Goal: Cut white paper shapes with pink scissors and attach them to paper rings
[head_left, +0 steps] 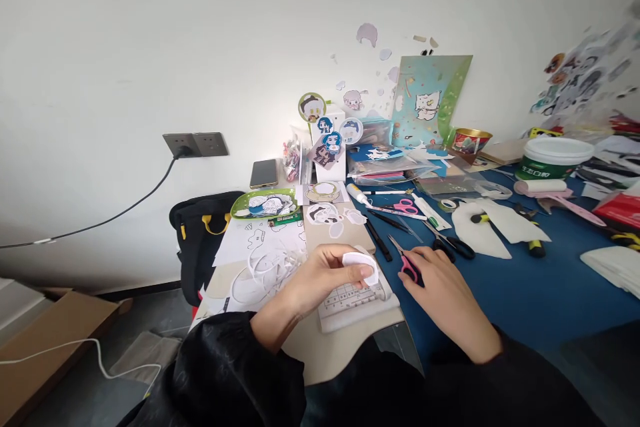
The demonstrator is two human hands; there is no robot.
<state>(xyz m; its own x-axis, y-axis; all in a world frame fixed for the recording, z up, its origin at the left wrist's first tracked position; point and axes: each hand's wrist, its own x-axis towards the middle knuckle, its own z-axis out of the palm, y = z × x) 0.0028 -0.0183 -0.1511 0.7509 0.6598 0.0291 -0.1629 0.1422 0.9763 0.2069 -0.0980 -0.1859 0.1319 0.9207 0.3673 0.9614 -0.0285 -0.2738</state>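
Observation:
My left hand point(327, 273) pinches a small white paper cutout point(361, 263) between thumb and fingers, held over a white gridded sheet point(350, 300). My right hand point(443, 293) rests on the blue table cover, its fingertips at the pink handles of a small pair of scissors point(406, 260) lying on the table. The scissors' blades point away toward the wall. Curled white paper offcuts point(273, 263) lie just left of my left hand.
Black-handled scissors point(453, 243), pens, a glue bottle point(359, 195) and pink scissors point(406, 207) lie beyond my hands. A green tray point(241, 208), sticker cutouts, a phone point(264, 173), a white tub point(553, 157) and a lint roller point(545, 188) crowd the back. A black bag point(200, 240) sits left.

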